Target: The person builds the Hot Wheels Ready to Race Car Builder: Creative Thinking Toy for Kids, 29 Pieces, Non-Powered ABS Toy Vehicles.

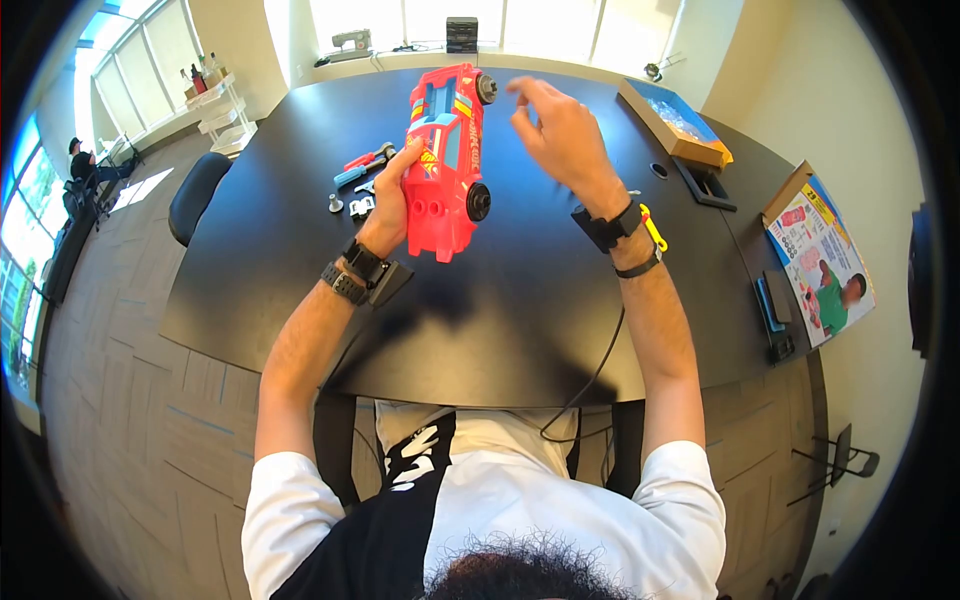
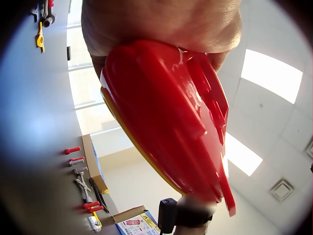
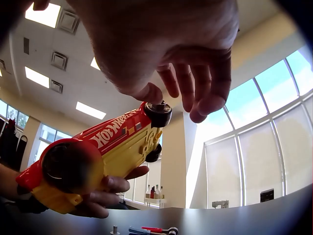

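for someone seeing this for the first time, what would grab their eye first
The bright red toy car, held up by the left hand above the dark table, stands out most. Next comes the right hand, raised close beside the car's far wheel. The colorful printed box at the table's right end also catches attention.

Black chair [image 1: 198, 198] sits left, white cart [image 1: 226, 118] with bottles [image 1: 197, 78] far left, sewing machine [image 1: 352, 41] by far windows [image 1: 550, 25], folding chair [image 1: 843, 462] right.

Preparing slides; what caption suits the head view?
A person's left grip holds a red plastic toy car above a wide black table.
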Action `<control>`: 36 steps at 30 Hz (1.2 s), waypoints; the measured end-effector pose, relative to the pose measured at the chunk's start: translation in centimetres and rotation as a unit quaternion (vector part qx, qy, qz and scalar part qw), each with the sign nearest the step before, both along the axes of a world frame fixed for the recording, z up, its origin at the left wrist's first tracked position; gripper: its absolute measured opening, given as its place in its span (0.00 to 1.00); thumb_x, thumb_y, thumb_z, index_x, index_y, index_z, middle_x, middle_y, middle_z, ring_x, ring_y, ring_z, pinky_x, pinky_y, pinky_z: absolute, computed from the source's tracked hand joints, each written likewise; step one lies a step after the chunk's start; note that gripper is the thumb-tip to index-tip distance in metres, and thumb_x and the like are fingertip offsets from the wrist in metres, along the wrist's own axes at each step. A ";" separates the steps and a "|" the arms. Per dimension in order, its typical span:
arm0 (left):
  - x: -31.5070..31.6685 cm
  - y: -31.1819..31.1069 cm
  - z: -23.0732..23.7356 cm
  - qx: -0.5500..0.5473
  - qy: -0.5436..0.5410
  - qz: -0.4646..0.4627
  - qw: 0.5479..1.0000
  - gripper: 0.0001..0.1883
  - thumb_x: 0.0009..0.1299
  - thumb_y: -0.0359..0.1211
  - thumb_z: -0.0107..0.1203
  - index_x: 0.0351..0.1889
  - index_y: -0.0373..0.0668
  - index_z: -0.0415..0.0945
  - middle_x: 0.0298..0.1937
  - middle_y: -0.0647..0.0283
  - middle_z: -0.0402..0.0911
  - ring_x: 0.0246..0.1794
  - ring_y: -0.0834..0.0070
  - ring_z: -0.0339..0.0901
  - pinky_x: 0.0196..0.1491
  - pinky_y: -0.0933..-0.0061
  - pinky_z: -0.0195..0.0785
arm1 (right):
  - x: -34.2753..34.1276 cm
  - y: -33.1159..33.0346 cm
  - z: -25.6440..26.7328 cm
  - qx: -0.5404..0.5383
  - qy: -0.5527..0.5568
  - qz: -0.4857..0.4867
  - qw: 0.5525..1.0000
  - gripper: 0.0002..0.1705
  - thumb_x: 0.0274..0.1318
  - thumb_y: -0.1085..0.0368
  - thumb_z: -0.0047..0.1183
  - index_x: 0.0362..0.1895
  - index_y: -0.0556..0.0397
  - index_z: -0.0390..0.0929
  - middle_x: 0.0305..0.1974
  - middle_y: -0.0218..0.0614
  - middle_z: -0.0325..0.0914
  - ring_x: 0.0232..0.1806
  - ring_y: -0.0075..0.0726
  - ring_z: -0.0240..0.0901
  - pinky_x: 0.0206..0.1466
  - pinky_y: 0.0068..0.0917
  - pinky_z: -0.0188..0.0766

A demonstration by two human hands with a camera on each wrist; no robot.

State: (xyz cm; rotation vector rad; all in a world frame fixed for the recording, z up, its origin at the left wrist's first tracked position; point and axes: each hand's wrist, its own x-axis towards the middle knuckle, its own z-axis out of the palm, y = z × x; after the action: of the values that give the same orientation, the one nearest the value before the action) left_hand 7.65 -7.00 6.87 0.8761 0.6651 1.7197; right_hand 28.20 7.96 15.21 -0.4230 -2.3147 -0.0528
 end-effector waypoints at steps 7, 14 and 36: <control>0.4 0.3 0.0 0.039 0.051 0.019 0.998 0.30 0.81 0.50 0.58 0.67 0.34 0.73 0.57 0.50 0.88 0.50 0.65 0.91 0.54 0.64 0.87 | -0.5 -0.5 0.2 0.032 0.047 0.014 0.998 0.14 0.80 0.56 0.49 0.55 0.52 0.71 0.45 0.46 0.82 0.45 0.64 0.83 0.43 0.56 0.81; 0.3 0.5 0.0 0.037 0.083 0.017 0.996 0.26 0.81 0.47 0.58 0.64 0.34 0.74 0.54 0.52 0.89 0.47 0.67 0.91 0.51 0.66 0.87 | -0.3 0.4 -0.4 0.010 0.032 0.016 0.999 0.17 0.80 0.53 0.48 0.49 0.55 0.70 0.45 0.47 0.81 0.39 0.66 0.81 0.42 0.56 0.79; 1.9 1.5 0.9 0.045 0.153 0.176 0.971 0.25 0.82 0.44 0.62 0.66 0.37 0.71 0.55 0.59 0.84 0.54 0.76 0.85 0.56 0.72 0.81 | 2.0 -3.9 -5.3 -0.575 -0.056 0.207 0.789 0.40 0.77 0.40 0.58 0.74 0.61 0.69 0.63 0.43 0.79 0.52 0.37 0.87 0.46 0.37 0.91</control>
State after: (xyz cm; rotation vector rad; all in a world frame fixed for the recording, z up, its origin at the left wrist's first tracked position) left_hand 9.58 -5.46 7.76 1.1552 1.0035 1.9577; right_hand 30.18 4.07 9.94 -0.4634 -2.2405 1.6460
